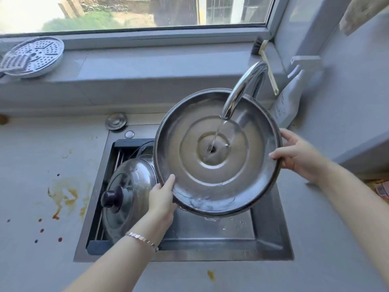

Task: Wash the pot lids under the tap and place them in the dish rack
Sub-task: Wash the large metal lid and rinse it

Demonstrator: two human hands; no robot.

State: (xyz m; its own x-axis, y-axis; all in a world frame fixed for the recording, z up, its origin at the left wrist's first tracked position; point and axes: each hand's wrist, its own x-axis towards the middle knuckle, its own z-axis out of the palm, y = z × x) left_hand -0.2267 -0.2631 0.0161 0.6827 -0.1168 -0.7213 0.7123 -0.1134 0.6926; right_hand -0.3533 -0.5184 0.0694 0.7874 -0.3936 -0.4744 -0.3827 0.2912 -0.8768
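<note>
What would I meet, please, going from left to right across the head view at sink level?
Orange stains, knobbed lid, left hand, large lid, right hand.

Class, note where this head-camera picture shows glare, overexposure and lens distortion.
Head view: daylight through the window blows out the top left corner; glare streaks the domed lid in the rack and the tap; the wide lens bows the sill; the held lid looks fairly sharp.
</note>
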